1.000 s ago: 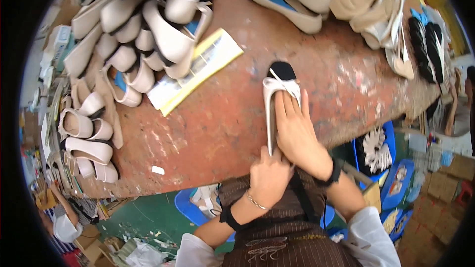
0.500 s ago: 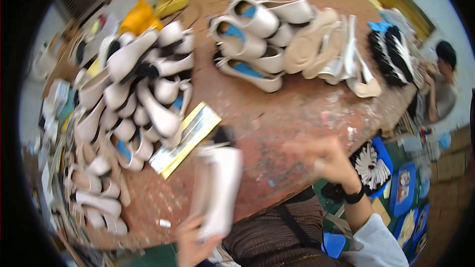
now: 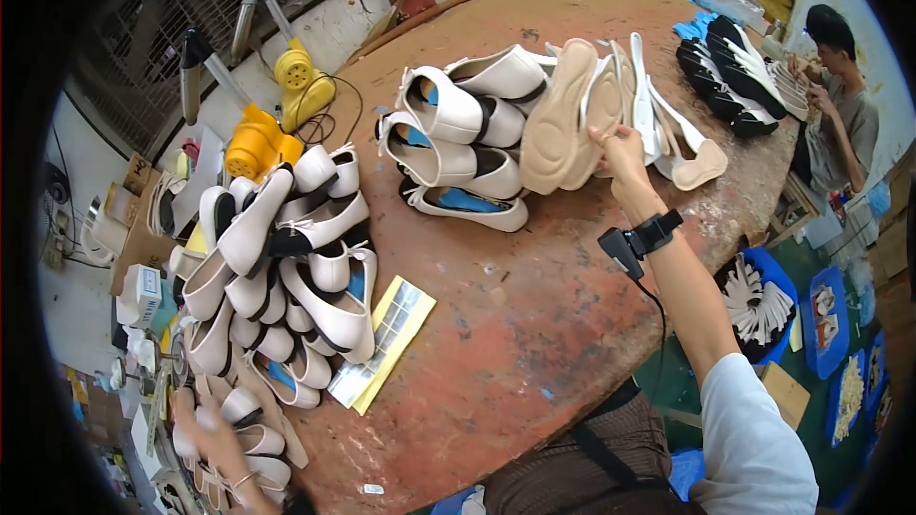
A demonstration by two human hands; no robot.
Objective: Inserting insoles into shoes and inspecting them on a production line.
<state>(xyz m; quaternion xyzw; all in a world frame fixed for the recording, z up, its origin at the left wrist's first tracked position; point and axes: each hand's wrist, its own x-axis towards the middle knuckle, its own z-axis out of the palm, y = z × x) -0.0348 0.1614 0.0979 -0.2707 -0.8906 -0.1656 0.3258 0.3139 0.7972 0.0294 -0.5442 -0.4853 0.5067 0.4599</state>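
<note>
At the lower left of the table, my left hand (image 3: 221,448) is over the near end of a shoe pile, slightly blurred, its fingers apart and nothing seen in them. Pale shoes (image 3: 262,463) lie right beside and under it. My right hand (image 3: 622,154) reaches across the table, with thumb and fingers closed on the edge of a beige insole (image 3: 603,107). Another beige insole (image 3: 558,119) leans just left of it, against stacked pale shoes with blue inside (image 3: 468,205). White strip-like insole pieces (image 3: 692,138) stand to its right.
A large heap of pale shoes (image 3: 329,310) covers the left, with a yellow-edged printed sheet (image 3: 386,343) beside it. Yellow lamp-like devices (image 3: 258,145) stand behind. Black-and-white soles (image 3: 730,76) lie far right, near a seated person (image 3: 844,114). Blue bins (image 3: 825,319) stand on the floor.
The pale shoe that my left hand held is out of that hand, which moved left to the pile. My right hand moved up and forward and took hold of an insole. The view shifted.
</note>
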